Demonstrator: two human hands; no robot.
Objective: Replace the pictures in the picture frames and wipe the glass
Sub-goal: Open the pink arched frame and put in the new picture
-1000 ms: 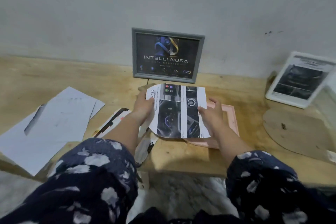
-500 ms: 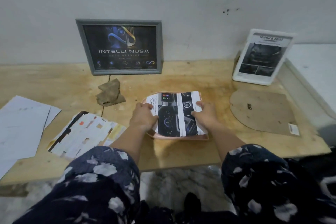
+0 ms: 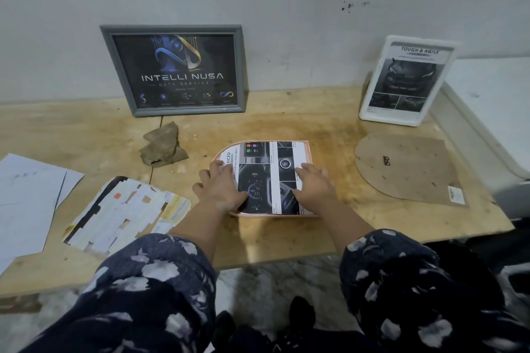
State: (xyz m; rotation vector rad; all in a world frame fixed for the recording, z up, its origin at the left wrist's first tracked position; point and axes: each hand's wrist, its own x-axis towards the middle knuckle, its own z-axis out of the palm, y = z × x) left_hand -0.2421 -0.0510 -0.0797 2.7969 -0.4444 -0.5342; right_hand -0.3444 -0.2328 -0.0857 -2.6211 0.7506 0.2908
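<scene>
Your view is dim and flat, with soft light from above that leaves a faint shadow under your forearms at the near edge of the bench and no hard glare, only a mild sheen on the glass of the grey frame. The wide lens bends the bench's far edge and the wall line toward the picture corners, and your sleeves at the bottom are smeared and soft. Fine print on the picture under your hands is too blurred to read.
</scene>
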